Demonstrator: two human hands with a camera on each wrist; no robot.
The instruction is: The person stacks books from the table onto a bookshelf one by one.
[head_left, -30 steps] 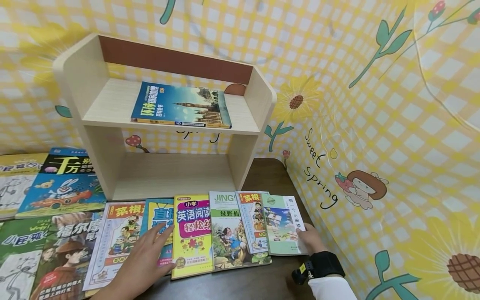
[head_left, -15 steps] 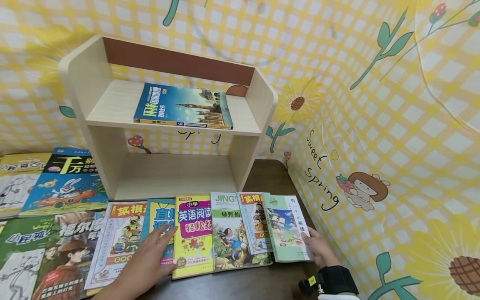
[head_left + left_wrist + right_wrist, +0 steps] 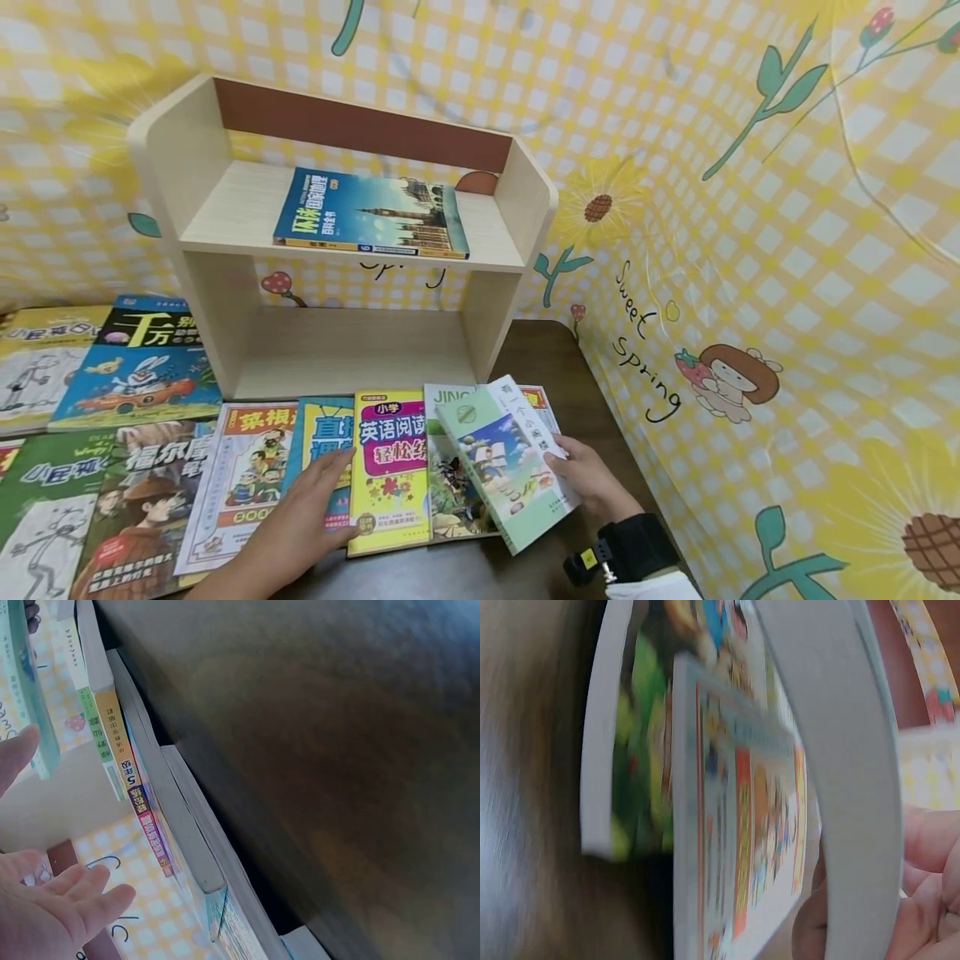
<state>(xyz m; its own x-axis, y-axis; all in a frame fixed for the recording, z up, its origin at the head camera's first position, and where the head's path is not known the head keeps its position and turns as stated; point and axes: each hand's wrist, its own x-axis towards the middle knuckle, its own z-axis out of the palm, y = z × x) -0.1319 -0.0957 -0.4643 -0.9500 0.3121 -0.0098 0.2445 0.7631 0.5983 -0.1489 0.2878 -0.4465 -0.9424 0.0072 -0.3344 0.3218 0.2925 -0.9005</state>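
In the head view my right hand (image 3: 594, 477) grips a light green book (image 3: 510, 467) by its right edge, thumb on the cover. The book is lifted and tilted over a book with a white and green cover (image 3: 447, 492) and an orange-titled book (image 3: 542, 400), partly hiding both. The right wrist view shows its page edge (image 3: 855, 765) between thumb and fingers. My left hand (image 3: 303, 508) lies with fingers extended over a blue book (image 3: 315, 417), beside a yellow and pink book (image 3: 390, 500). It holds nothing; its fingers are spread in the left wrist view.
A two-tier wooden shelf (image 3: 202, 208) stands behind the row of books. On its upper board lies a blue book with a clock tower cover (image 3: 375, 212). Several more books, including a rabbit-cover one (image 3: 142, 375), cover the left side. A yellow checked wall covering (image 3: 750, 275) borders the right.
My right hand has lifted the light green book off the right end of the row and moved it left, tilting it over its neighbours. The left hand has stayed nearly still.
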